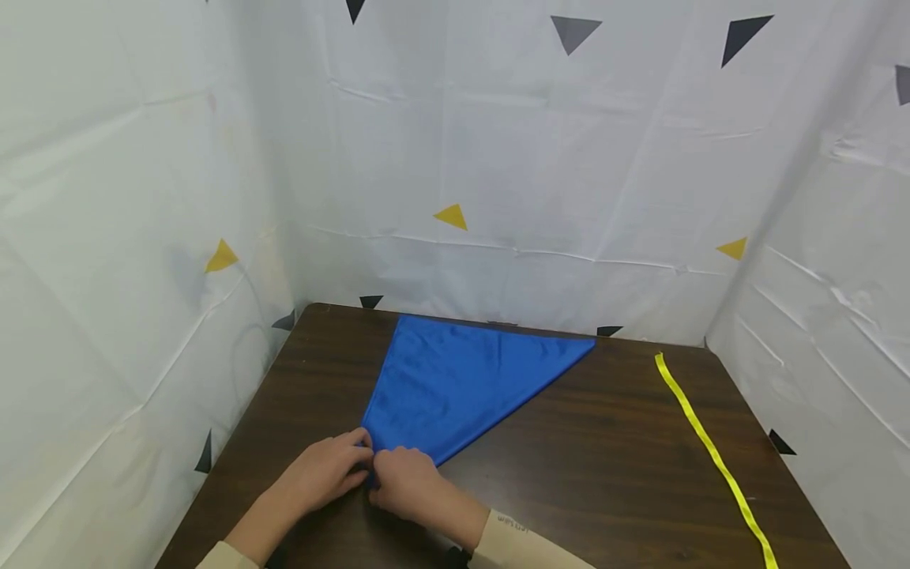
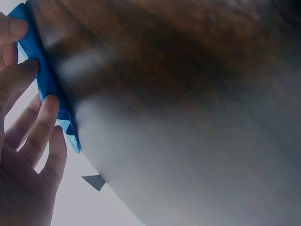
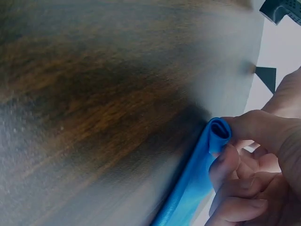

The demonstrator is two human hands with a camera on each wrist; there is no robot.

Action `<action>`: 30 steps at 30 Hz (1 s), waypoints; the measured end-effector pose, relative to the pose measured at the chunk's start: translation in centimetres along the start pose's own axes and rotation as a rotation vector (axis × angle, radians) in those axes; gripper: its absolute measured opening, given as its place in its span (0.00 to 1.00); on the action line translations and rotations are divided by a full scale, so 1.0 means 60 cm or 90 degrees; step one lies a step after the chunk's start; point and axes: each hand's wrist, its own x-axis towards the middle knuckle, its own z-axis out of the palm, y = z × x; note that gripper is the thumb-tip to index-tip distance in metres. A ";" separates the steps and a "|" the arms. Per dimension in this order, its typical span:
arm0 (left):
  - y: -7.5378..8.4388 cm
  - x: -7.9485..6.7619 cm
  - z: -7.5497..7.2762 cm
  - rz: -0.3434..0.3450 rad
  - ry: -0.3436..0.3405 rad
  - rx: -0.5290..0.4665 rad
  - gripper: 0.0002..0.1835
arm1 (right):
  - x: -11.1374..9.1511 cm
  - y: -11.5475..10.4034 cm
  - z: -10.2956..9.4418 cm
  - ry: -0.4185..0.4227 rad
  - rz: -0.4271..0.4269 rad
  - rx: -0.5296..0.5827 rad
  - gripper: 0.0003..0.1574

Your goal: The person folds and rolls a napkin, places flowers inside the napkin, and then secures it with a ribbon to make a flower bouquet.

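Observation:
A shiny blue cloth [image 1: 455, 371] lies flat on the dark wooden table, with a long slanted edge on its right side. Its near corner is between both hands. My left hand [image 1: 330, 474] holds the left side of that corner; the left wrist view shows its thumb and fingertips on a narrow folded strip of the cloth [image 2: 44, 75]. Close beside it, my right hand [image 1: 412, 486] pinches the same corner. From the right wrist, the cloth's end [image 3: 220, 132] appears rolled into a small coil between thumb and forefinger. The hands partly hide the corner in the head view.
A yellow ribbon [image 1: 711, 446] runs lengthwise along the right side of the table [image 1: 604, 458]. White sheeting [image 1: 512, 158] with black, grey and yellow triangles stands behind the table and on both sides.

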 end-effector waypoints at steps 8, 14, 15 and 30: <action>-0.003 -0.005 0.005 0.002 -0.008 -0.026 0.09 | -0.010 0.003 -0.002 0.028 0.008 0.028 0.21; -0.001 -0.003 0.003 0.013 -0.004 -0.015 0.13 | -0.013 0.006 -0.006 0.028 0.011 0.029 0.20; 0.000 -0.002 0.003 0.019 0.000 -0.009 0.14 | -0.013 0.007 -0.006 0.027 0.012 0.029 0.20; -0.003 0.011 0.001 0.018 -0.023 -0.002 0.06 | -0.006 0.011 -0.004 0.011 0.013 0.024 0.21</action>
